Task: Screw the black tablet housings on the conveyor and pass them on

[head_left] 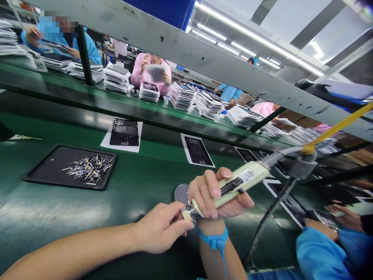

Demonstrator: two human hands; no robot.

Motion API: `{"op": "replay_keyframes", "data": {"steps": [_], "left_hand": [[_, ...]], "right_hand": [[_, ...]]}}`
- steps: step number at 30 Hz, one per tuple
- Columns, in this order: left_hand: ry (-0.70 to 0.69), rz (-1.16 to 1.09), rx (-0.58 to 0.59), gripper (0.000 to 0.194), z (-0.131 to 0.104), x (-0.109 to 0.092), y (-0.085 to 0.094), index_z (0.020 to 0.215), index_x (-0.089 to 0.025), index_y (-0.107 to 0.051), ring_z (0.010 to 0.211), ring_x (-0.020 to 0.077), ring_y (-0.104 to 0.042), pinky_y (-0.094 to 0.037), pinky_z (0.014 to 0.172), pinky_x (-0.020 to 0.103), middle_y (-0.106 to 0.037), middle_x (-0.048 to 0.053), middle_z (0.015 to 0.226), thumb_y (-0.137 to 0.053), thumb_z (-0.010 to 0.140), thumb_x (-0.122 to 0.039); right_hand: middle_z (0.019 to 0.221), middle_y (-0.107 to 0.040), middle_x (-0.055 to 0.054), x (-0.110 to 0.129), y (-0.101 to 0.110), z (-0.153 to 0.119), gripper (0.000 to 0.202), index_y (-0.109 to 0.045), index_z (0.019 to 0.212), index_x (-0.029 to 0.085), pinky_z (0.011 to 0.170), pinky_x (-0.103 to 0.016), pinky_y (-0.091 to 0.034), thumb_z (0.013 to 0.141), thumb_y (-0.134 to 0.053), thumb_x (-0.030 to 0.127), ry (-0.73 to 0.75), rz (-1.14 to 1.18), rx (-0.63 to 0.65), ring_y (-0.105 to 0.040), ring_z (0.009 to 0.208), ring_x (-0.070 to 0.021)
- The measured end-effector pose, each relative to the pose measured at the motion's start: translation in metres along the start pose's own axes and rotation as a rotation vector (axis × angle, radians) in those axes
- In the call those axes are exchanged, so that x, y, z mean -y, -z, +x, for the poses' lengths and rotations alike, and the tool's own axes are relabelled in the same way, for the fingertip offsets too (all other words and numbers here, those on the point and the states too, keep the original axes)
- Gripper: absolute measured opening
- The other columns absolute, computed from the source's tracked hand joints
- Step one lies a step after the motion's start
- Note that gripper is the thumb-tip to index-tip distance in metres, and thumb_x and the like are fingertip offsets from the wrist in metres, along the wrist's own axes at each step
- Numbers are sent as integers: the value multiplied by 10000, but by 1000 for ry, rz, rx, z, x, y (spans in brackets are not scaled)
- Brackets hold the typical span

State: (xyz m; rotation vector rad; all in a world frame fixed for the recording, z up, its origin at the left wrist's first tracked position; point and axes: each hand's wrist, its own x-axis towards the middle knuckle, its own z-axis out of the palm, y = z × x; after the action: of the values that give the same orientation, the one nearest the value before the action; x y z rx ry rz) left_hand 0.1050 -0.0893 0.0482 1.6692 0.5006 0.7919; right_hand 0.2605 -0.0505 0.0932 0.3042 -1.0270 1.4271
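An electric screwdriver (pixel 233 188) with a pale cream body lies tilted in my right hand (pixel 218 192), whose fingers wrap around it. Its cable leaves the upper right end, beside a yellow strap. At the lower left end, my left hand (pixel 163 227) pinches the metal nose of the screwdriver between thumb and fingers; the very tip is hidden. Behind my right hand shows part of a round, grey, perforated disc (pixel 181 193). A blue band (pixel 214 238) circles my right wrist.
A black tray (pixel 40 167) with a heap of small strips stands at left. Black tablet-like housings (pixel 124 133) lie on white sheets along the green bench (pixel 151 171). A co-worker's blue sleeve (pixel 320 249) is close at right. Stacks (pixel 182 97) and other people line the far side.
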Motion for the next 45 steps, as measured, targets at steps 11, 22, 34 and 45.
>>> {"op": "replay_keyframes", "data": {"steps": [11,22,34,45], "left_hand": [[-77,111,-283,227,2,1,-5,983,-146,-703,679,130,-579,-478,670,225,-654,22,760,-707,885,-351],[-126,153,-254,261,3,6,-3,990,-137,-697,644,121,-543,-439,625,220,-635,14,733,-661,944,-392],[-92,90,-224,347,3,11,-4,985,-135,-710,637,117,-520,-431,624,219,-627,12,719,-664,931,-475],[-72,41,-210,330,4,8,-3,984,-128,-719,637,118,-507,-425,626,221,-621,15,717,-676,917,-449]], "right_hand": [[875,-708,6,1,6,-4,426,-662,1220,259,259,-176,-377,877,-579,498,-23,-173,-66,-373,257,-9],[855,-697,-5,2,3,-2,421,-666,1218,240,265,-179,-383,881,-580,478,-21,-216,-65,-396,281,-17],[879,-704,-9,2,-2,0,411,-666,1203,234,257,-200,-352,876,-571,463,-37,-220,-81,-350,278,-28],[884,-709,-15,2,-4,-1,437,-667,1204,208,265,-204,-352,867,-557,463,-29,-227,-100,-381,296,-31]]}}
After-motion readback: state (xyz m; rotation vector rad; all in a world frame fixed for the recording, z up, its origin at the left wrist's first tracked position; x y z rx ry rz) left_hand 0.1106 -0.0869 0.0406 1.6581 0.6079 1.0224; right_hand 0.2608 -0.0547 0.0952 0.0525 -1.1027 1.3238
